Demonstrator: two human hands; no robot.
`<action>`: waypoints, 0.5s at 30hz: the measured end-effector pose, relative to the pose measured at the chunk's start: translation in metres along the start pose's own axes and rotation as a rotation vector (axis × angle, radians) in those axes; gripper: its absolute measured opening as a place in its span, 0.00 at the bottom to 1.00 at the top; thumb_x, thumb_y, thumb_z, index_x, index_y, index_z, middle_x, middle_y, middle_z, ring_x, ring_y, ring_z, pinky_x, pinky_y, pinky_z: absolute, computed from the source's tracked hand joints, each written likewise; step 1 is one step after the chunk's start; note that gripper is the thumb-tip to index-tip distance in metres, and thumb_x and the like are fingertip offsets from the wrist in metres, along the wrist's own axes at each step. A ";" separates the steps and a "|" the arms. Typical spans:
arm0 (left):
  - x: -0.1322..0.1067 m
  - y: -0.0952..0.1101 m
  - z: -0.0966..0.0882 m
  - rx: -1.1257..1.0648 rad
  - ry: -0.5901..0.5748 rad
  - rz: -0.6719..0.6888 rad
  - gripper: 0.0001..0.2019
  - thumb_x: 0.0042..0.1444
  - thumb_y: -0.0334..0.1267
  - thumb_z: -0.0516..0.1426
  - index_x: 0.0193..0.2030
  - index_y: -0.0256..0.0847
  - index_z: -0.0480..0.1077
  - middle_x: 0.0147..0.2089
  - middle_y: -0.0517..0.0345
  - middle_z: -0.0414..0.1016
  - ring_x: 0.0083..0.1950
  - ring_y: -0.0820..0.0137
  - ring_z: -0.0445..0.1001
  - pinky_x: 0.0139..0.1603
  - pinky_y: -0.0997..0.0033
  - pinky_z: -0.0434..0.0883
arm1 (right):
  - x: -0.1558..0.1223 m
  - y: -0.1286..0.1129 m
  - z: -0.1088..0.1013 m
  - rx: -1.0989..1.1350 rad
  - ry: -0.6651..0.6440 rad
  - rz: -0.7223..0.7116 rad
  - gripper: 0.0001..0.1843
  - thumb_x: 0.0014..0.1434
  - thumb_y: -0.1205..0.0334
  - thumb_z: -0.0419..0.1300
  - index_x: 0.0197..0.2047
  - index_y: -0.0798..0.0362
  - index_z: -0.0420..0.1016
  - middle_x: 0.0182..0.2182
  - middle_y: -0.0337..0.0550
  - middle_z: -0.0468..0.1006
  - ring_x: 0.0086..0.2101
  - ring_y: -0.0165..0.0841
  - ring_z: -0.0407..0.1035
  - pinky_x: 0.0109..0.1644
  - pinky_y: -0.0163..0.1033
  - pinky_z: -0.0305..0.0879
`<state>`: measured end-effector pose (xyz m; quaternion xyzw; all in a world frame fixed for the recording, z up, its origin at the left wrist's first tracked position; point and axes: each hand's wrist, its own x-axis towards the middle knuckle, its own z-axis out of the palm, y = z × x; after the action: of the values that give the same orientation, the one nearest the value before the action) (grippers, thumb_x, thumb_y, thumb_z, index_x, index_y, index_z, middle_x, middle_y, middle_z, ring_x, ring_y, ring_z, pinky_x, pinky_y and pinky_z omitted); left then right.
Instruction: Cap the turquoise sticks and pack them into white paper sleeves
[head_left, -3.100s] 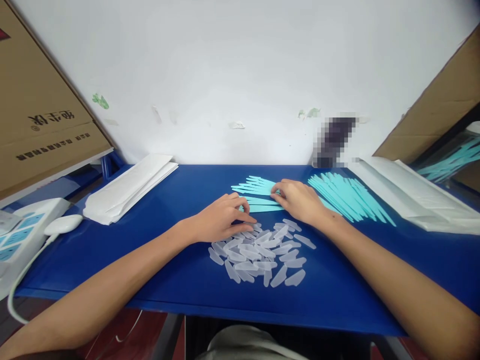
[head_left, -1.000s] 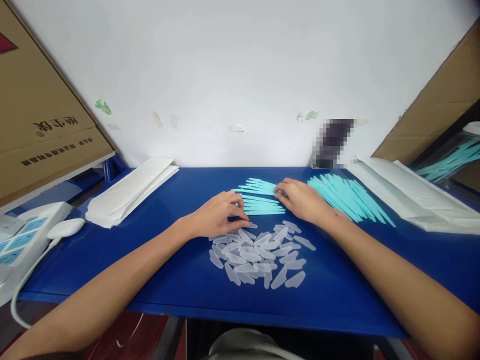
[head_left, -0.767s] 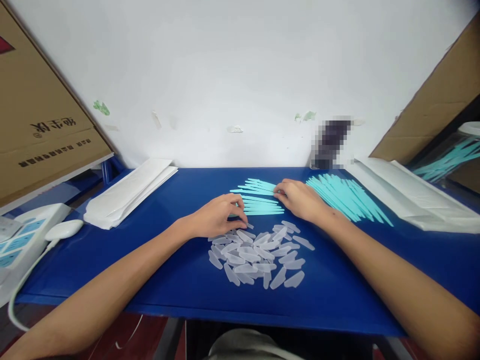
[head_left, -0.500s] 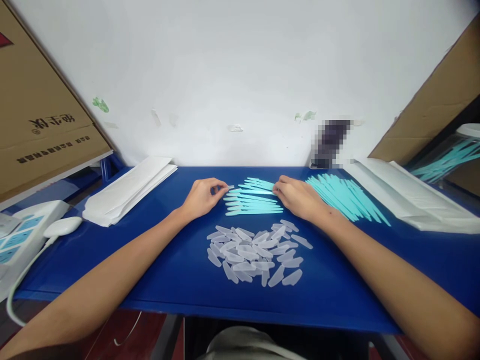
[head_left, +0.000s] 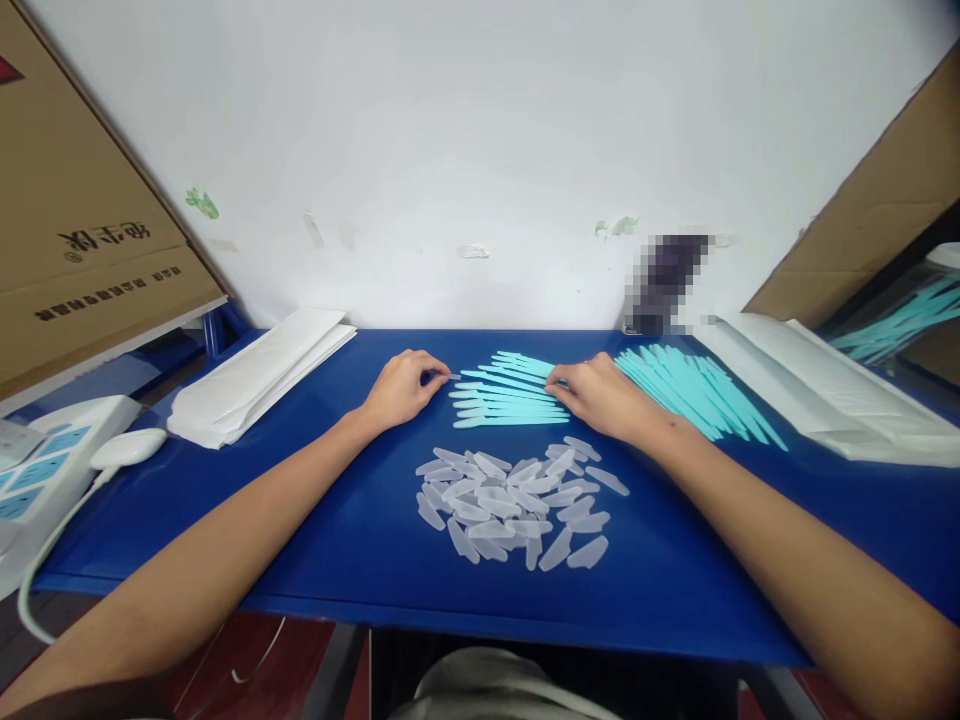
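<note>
A row of thin teal plastic sticks (head_left: 510,398) lies on the blue table (head_left: 315,480) between my hands. My left hand (head_left: 403,388) rests at the sticks' left ends, its fingers pinched on a small clear cap held against one tip. At the sticks' right ends my right hand (head_left: 600,398) presses down with curled fingers on them. Nearer to me lies a heap of translucent caps (head_left: 517,500).
A larger fan of teal sticks (head_left: 697,400) lies to the right, beside white paper sleeves (head_left: 817,390). More white sleeves (head_left: 255,385) lie at the left. Cardboard boxes (head_left: 82,230) flank both sides. A power strip (head_left: 30,470) with a white plug sits far left.
My left hand left the cap heap with a cap and moved up and left to the sticks' left tips. My right hand stayed on the sticks' right ends.
</note>
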<state>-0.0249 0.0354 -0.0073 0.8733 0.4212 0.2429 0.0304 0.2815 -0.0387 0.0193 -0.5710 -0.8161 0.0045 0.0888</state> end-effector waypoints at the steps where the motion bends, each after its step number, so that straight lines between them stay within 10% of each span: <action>1: 0.000 -0.001 0.000 -0.002 -0.002 0.001 0.11 0.65 0.38 0.56 0.43 0.44 0.81 0.45 0.54 0.82 0.42 0.62 0.76 0.48 0.60 0.71 | 0.000 -0.001 -0.001 0.031 -0.017 0.017 0.15 0.70 0.60 0.52 0.44 0.53 0.80 0.28 0.45 0.82 0.32 0.38 0.74 0.43 0.40 0.58; 15: 0.000 0.001 -0.001 0.019 -0.007 -0.042 0.11 0.65 0.37 0.56 0.45 0.44 0.81 0.46 0.54 0.83 0.43 0.61 0.76 0.48 0.59 0.71 | -0.003 0.002 0.000 0.015 -0.011 -0.031 0.18 0.70 0.58 0.50 0.41 0.51 0.82 0.41 0.48 0.81 0.37 0.37 0.74 0.36 0.38 0.59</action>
<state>-0.0246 0.0342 -0.0063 0.8655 0.4415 0.2349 0.0285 0.2843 -0.0404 0.0188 -0.5575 -0.8253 0.0124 0.0888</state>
